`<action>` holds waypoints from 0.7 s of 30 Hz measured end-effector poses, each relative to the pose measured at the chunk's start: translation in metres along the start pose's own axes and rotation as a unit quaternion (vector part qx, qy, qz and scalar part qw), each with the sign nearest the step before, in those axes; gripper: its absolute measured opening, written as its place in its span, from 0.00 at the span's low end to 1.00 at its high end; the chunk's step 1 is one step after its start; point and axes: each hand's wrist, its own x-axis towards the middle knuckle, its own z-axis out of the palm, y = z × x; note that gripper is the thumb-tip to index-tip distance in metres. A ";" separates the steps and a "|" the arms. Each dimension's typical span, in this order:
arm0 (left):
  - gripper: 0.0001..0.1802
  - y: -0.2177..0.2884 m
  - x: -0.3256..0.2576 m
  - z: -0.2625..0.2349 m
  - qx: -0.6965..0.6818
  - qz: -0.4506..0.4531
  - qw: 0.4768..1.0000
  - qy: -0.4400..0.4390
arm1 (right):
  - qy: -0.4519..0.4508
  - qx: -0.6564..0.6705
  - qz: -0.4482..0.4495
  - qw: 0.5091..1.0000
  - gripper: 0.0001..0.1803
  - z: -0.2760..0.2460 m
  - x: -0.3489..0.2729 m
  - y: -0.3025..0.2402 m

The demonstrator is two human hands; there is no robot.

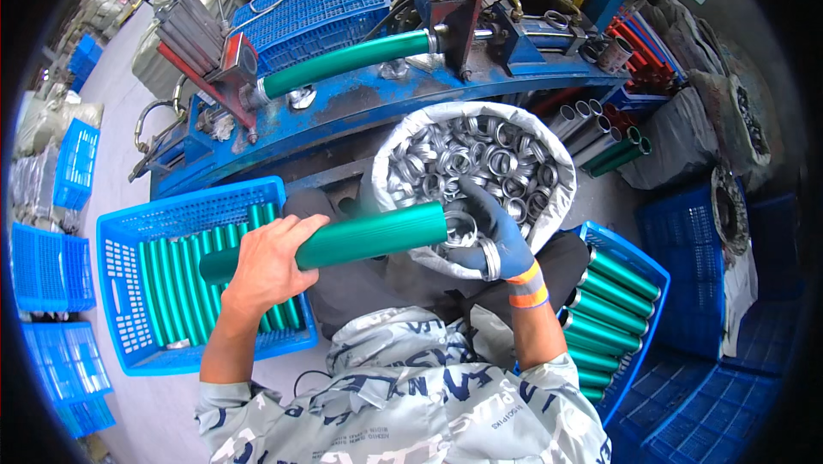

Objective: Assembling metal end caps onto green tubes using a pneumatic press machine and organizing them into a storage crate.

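My bare left hand (267, 265) is wrapped round a green ribbed tube (373, 236), which lies nearly level across my lap. At the tube's right end, my gloved right hand (504, 237) grips a silver metal ring (461, 227), close against the tube's mouth. Another ring (490, 258) shows at the lower side of the glove. Just beyond that hand stands a white sack (561, 159) full of similar rings (467, 151). Below my left hand, a blue crate (120, 310) holds a row of green tubes. Whether the ring sits inside the tube's end I cannot tell.
A blue machine bench (343, 108) spans the far side, with another green tube (347, 63) clamped in it. To my right, a second blue crate (656, 280) holds green tubes with silver ends. Loose tubes (591, 125) lean beside the sack. Blue crates (51, 267) line the left.
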 end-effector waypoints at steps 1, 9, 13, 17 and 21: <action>0.39 0.000 0.000 0.001 -0.001 0.000 1.000 0.000 | 0.013 0.076 -0.002 0.997 0.72 0.001 -0.001 0.004; 0.39 -0.002 -0.003 0.009 0.009 -0.003 1.000 -0.016 | 0.028 0.142 0.017 0.989 0.59 0.013 -0.007 0.018; 0.39 -0.002 -0.004 0.015 0.002 0.005 1.000 -0.003 | 0.020 0.111 0.017 0.993 0.57 0.012 -0.008 0.017; 0.39 -0.002 -0.005 0.018 0.004 0.008 1.000 -0.003 | 0.008 0.036 0.008 0.999 0.54 0.014 -0.009 0.011; 0.41 -0.002 -0.002 0.026 0.009 0.022 1.000 0.006 | 0.029 0.009 0.025 0.999 0.58 0.009 -0.008 0.020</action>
